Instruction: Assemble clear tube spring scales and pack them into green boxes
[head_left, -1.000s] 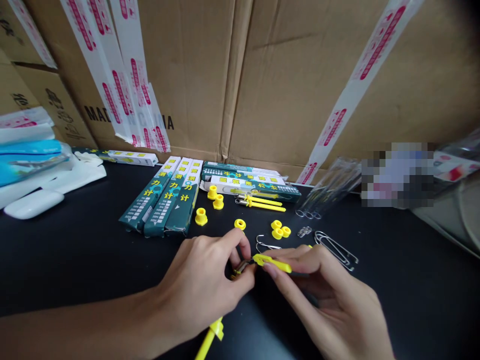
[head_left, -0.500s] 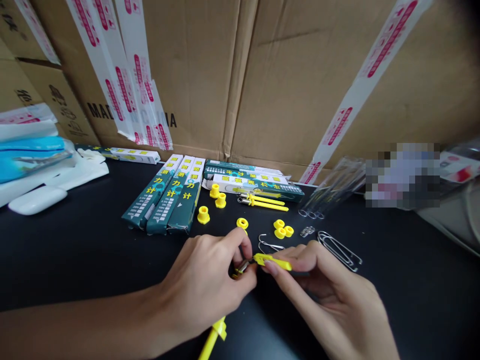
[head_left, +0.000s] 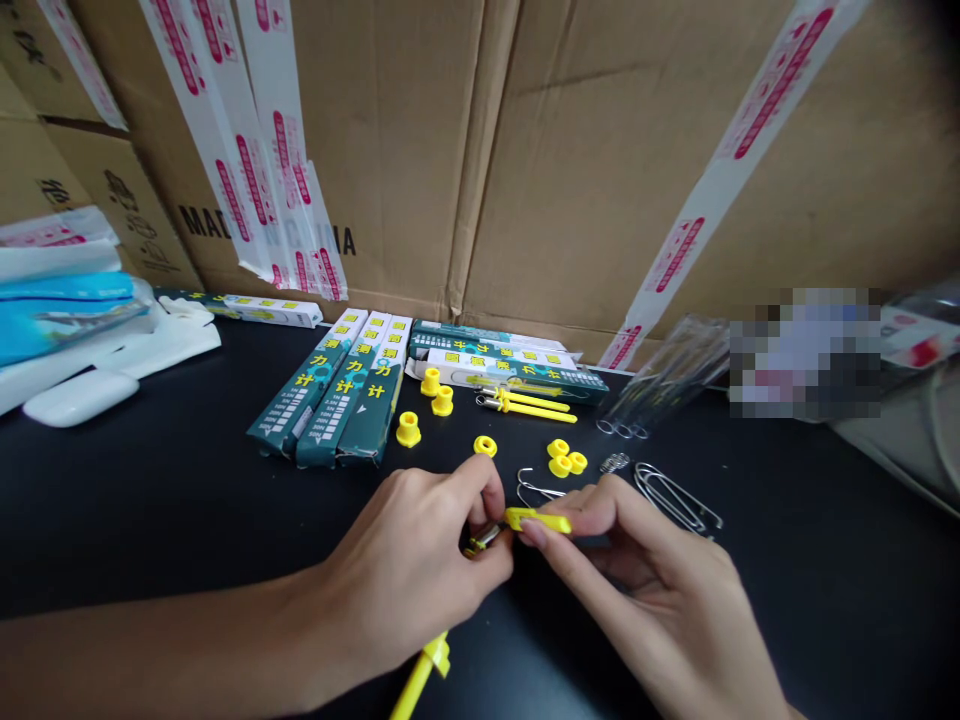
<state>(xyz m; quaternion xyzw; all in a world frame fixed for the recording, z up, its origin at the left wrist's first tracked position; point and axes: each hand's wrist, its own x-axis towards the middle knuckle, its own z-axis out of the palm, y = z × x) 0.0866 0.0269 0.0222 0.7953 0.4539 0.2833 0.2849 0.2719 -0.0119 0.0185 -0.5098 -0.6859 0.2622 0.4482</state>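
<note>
My left hand (head_left: 431,565) pinches a small silver metal spring (head_left: 487,537) between thumb and fingers, with a bit of yellow at its lower end. The tip of a yellow plastic piece (head_left: 551,522) meets or nearly meets it; my right hand (head_left: 645,590) grips that piece between thumb and forefinger. Whether the two parts are joined is hidden by my fingers. Below my left wrist a yellow rod (head_left: 420,680) with a flange shows partly. Just past my fingers lie metal hooks (head_left: 536,488) and a yellow ring cap (head_left: 485,446).
Several yellow caps (head_left: 409,430) stand on the black table. Yellow rods with springs (head_left: 532,407), small springs (head_left: 615,463), long wire hooks (head_left: 679,500) and clear tubes (head_left: 660,375) lie beyond. Printed boxes (head_left: 330,390) rest before a large cardboard carton (head_left: 390,150).
My right hand and the yellow piece have shifted slightly left, toward my left fingers. The piece has turned a little more level. My left hand stays nearly still.
</note>
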